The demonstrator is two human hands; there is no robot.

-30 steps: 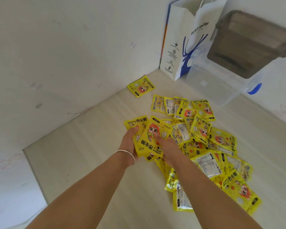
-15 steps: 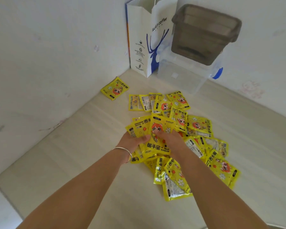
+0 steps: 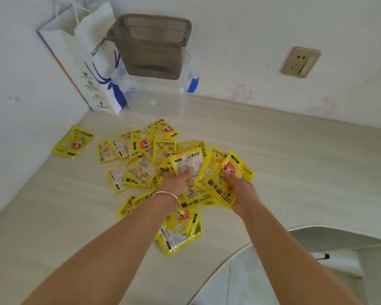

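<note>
Several yellow hand-warmer packets lie in a loose heap on a pale wooden tabletop. My left hand, with a silver bangle on the wrist, holds a packet showing its white printed back, thumb on top. My right hand grips a fanned stack of packets with a cartoon face on the front one. One packet lies apart at the left, near the wall. More packets lie between my forearms.
In the far corner a white paper bag with a blue deer print leans on the wall. Beside it stands a clear plastic box with a smoky grey tub on top. A wall socket is at right. The table's curved edge runs at lower right.
The view has swung right. Both hands moved right and lifted: the right hand now holds a stack of packets and the left hand a packet turned back side up.
</note>
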